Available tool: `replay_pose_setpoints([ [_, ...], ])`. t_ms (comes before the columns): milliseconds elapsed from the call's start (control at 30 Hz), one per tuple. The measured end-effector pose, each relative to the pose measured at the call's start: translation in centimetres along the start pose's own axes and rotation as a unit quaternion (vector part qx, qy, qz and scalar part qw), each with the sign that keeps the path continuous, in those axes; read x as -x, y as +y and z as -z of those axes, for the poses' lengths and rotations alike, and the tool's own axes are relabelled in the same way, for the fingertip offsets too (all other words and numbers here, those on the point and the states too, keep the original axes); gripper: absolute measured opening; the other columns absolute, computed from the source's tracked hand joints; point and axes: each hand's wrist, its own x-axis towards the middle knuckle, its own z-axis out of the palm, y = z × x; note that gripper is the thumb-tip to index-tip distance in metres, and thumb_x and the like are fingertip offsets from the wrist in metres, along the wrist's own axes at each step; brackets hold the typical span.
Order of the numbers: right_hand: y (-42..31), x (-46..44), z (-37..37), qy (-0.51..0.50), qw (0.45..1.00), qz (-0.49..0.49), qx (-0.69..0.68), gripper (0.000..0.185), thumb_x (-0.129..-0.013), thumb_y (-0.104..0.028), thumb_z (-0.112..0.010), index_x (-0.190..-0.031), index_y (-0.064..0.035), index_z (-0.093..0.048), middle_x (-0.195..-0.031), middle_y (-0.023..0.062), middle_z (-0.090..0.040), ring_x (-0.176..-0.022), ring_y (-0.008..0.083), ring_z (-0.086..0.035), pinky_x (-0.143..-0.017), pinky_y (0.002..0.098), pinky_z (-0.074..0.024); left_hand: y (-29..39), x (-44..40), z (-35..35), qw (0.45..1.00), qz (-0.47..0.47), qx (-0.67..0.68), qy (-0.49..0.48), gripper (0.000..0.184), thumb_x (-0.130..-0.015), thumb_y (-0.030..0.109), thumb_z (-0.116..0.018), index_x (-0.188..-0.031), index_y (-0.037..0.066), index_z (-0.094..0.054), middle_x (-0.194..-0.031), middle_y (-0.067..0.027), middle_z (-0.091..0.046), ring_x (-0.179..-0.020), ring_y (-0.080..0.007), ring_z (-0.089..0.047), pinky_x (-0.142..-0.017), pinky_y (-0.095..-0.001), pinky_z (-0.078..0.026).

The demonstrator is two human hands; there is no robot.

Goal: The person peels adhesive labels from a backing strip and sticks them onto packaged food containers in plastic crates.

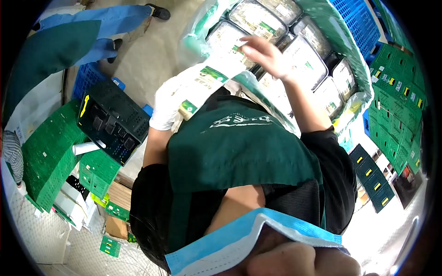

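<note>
My left hand, in a white glove, is closed on a white sheet of labels with green printed patches. The sheet reaches right, toward the trays. My bare right hand is over the packed trays, fingers stretched out and slightly apart. Its fingertips are at a green-and-white label on the nearest black-rimmed tray; whether they touch it I cannot tell. Several film-covered trays with pale contents, some labelled, fill a container lined with a greenish plastic bag.
Blue crates stand beyond the bag, with stacked green crates at the right. A black crate of dark items is on my left, near green crates. Another person in a green apron stands at upper left.
</note>
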Motion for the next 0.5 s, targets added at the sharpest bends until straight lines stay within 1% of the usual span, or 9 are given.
replay_pose_setpoints([
  [33,-3.6,1.6,-0.3,-0.071,0.992,0.010,-0.107,0.036,-0.076,-0.030,-0.057,-0.097,-0.0011,-0.051,-0.087,0.0159,-0.057,-0.085,0.0264,-0.055,-0.074,0.0295,-0.0433,-0.2,-0.2,-0.7,1.000,0.009,0.012,-0.013,0.027,-0.072,0.002,-0.057,-0.098,-0.006,-0.053,-0.092,-0.0090,-0.057,-0.083,-0.0135,-0.054,-0.074,-0.0245,-0.043],
  [100,-6.2,2.9,-0.7,-0.029,0.986,0.106,0.122,0.024,-0.074,-0.019,-0.060,-0.089,-0.0016,-0.054,-0.078,0.0141,-0.056,-0.075,0.0277,-0.055,-0.068,0.0312,-0.0441,1.1,-0.7,-2.5,0.998,-0.002,-0.041,-0.054,0.028,-0.072,0.002,-0.057,-0.099,-0.006,-0.053,-0.091,-0.0089,-0.057,-0.083,-0.0129,-0.054,-0.074,-0.0244,-0.043],
  [167,-5.2,2.6,-0.9,0.008,0.965,0.221,0.143,0.017,-0.072,-0.013,-0.059,-0.083,-0.0012,-0.056,-0.073,0.0142,-0.054,-0.070,0.0299,-0.054,-0.063,0.0338,-0.0436,2.9,-1.4,-3.8,0.991,-0.012,-0.093,-0.092,0.029,-0.071,0.002,-0.057,-0.100,-0.005,-0.053,-0.091,-0.0089,-0.057,-0.083,-0.0123,-0.054,-0.074,-0.0242,-0.043],
  [233,-5.9,3.0,-1.0,-0.032,0.965,0.214,0.147,0.016,-0.072,-0.011,-0.056,-0.086,-0.0026,-0.055,-0.071,0.0153,-0.055,-0.070,0.0290,-0.055,-0.063,0.0342,-0.0441,4.6,-2.0,-4.6,0.918,-0.084,-0.330,-0.203,0.032,-0.072,-0.001,-0.055,-0.103,-0.005,-0.051,-0.093,-0.0107,-0.057,-0.083,-0.0152,-0.055,-0.074,-0.0252,-0.044],
  [267,-6.8,3.4,-1.1,-0.049,0.980,0.140,0.133,0.018,-0.072,-0.011,-0.056,-0.088,-0.0030,-0.054,-0.071,0.0155,-0.055,-0.070,0.0291,-0.056,-0.062,0.0346,-0.0442,4.7,-1.8,-7.3,0.960,-0.137,-0.201,-0.140,0.029,-0.071,0.000,-0.056,-0.100,-0.001,-0.055,-0.091,-0.0103,-0.058,-0.080,-0.0146,-0.056,-0.072,-0.0245,-0.043],
  [300,-7.7,3.7,-1.0,-0.066,0.989,0.065,0.117,0.020,-0.072,-0.012,-0.057,-0.090,-0.0033,-0.052,-0.071,0.0157,-0.055,-0.070,0.0292,-0.056,-0.062,0.0350,-0.0442,3.9,-2.1,-7.2,0.941,-0.170,-0.253,-0.149,0.026,-0.071,0.000,-0.055,-0.097,0.000,-0.057,-0.088,-0.0100,-0.059,-0.078,-0.0169,-0.057,-0.070,-0.0256,-0.044],
  [367,-7.4,3.4,-0.5,-0.051,0.990,0.063,0.114,0.025,-0.070,-0.015,-0.060,-0.090,-0.0032,-0.050,-0.071,0.0170,-0.055,-0.072,0.0301,-0.056,-0.060,0.0366,-0.0440,3.4,-2.6,-8.1,0.936,-0.178,-0.292,-0.084,0.018,-0.071,0.001,-0.056,-0.089,0.000,-0.059,-0.080,-0.0082,-0.060,-0.073,-0.0165,-0.056,-0.066,-0.0261,-0.044],
  [433,-6.9,2.5,0.5,-0.060,0.956,0.130,0.255,0.026,-0.068,-0.017,-0.062,-0.086,-0.0022,-0.050,-0.071,0.0173,-0.055,-0.072,0.0323,-0.055,-0.061,0.0370,-0.0436,1.6,-3.0,-7.0,0.957,-0.112,-0.243,-0.111,0.007,-0.072,0.005,-0.057,-0.077,0.001,-0.059,-0.069,-0.0074,-0.057,-0.060,-0.0151,-0.052,-0.055,-0.0265,-0.041],
  [500,-6.5,1.3,1.1,-0.097,0.959,0.165,0.211,0.035,-0.063,-0.016,-0.067,-0.089,-0.0009,-0.049,-0.069,0.0143,-0.053,-0.065,0.0279,-0.054,-0.058,0.0338,-0.0424,1.7,-3.3,-6.2,0.955,-0.074,-0.244,-0.152,0.007,-0.072,0.007,-0.058,-0.079,0.006,-0.060,-0.064,-0.0062,-0.054,-0.055,-0.0162,-0.051,-0.051,-0.0273,-0.041],
])
